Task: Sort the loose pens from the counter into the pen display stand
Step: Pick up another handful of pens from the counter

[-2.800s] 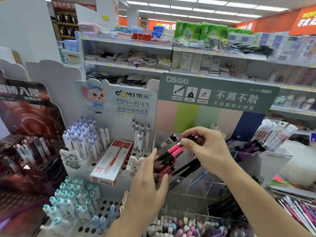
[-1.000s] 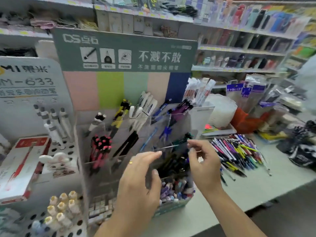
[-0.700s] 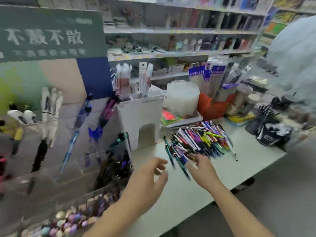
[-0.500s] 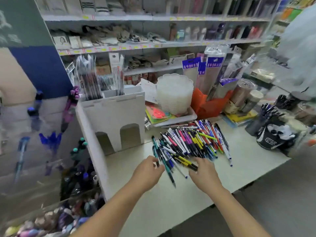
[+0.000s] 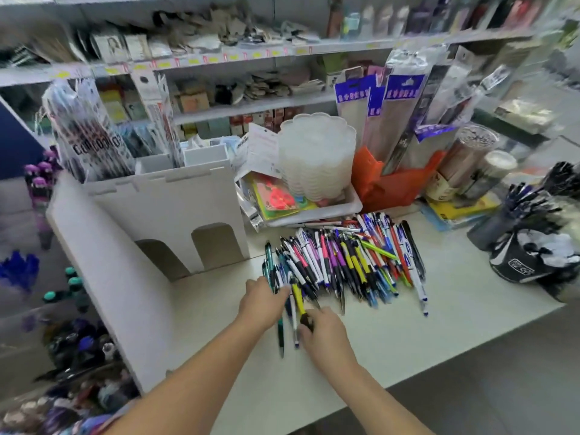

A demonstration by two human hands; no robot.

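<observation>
Reaching out over the white desk (image 5: pixel 408 334), both forearms come in from the bottom edge and meet at the near left corner of the pen pile (image 5: pixel 342 262). The left hand (image 5: pixel 262 304) sits palm down with its fingers curled in among the teal and white pens at the pile's edge, gripping a few of them. The right hand (image 5: pixel 323 335) is just beside it, fingers pinched on the black end of a yellow pen (image 5: pixel 297 297) that points away toward the heap. The pile sits spread across the desk in front of a white tray (image 5: pixel 353 200). The pen display stand (image 5: pixel 37 233) is off at the left, pretty blurry.
</observation>
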